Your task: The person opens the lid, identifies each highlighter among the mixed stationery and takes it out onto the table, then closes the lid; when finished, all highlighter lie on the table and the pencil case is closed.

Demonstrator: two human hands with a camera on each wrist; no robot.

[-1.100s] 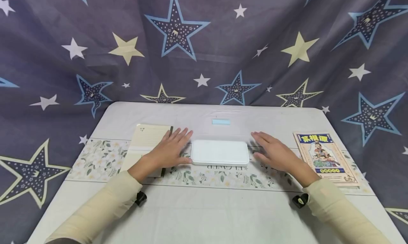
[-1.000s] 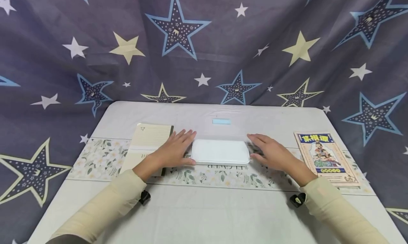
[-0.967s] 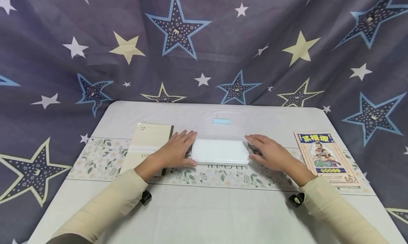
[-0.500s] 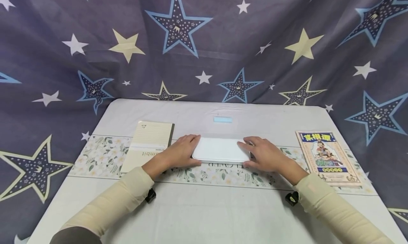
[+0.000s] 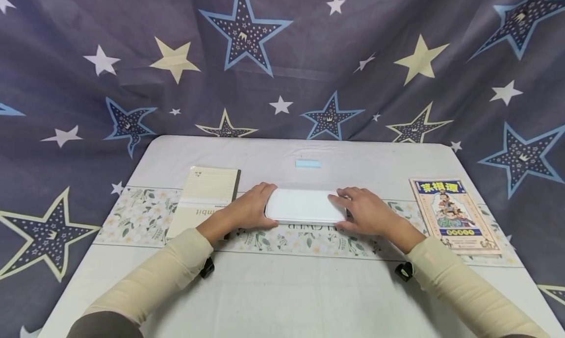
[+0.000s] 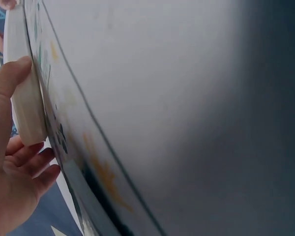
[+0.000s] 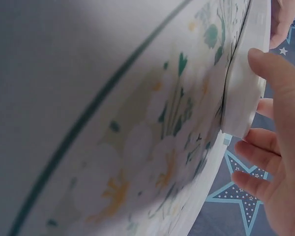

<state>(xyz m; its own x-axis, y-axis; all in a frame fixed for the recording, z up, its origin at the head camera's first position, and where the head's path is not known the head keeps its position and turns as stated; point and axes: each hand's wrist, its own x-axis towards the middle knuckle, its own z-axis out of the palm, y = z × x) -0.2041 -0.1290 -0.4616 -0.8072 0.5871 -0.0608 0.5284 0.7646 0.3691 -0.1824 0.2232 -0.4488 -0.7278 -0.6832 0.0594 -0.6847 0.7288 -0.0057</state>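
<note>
A white, flat, rounded-corner case (image 5: 306,206) lies at the middle of the table. My left hand (image 5: 252,208) grips its left end; in the left wrist view the thumb presses the near side of the case (image 6: 29,105) and the fingers bend round the end. At the right end, my right hand (image 5: 368,213) holds the case between thumb and fingers, with a fingertip over the top. The right wrist view has that thumb against the side of the case (image 7: 243,91). The case looks flat on the tablecloth; its ends are partly hidden by my hands.
A cream notebook (image 5: 207,191) lies left of the case, partly behind my left wrist. On the right is a picture-covered booklet (image 5: 454,215). A small light-blue strip (image 5: 308,164) lies behind the case. A starry curtain (image 5: 282,58) hangs at the table's back edge.
Both hands have moved inward from beside the case and taken hold of its two ends. More of the notebook shows now. The case has stayed in about the same place.
</note>
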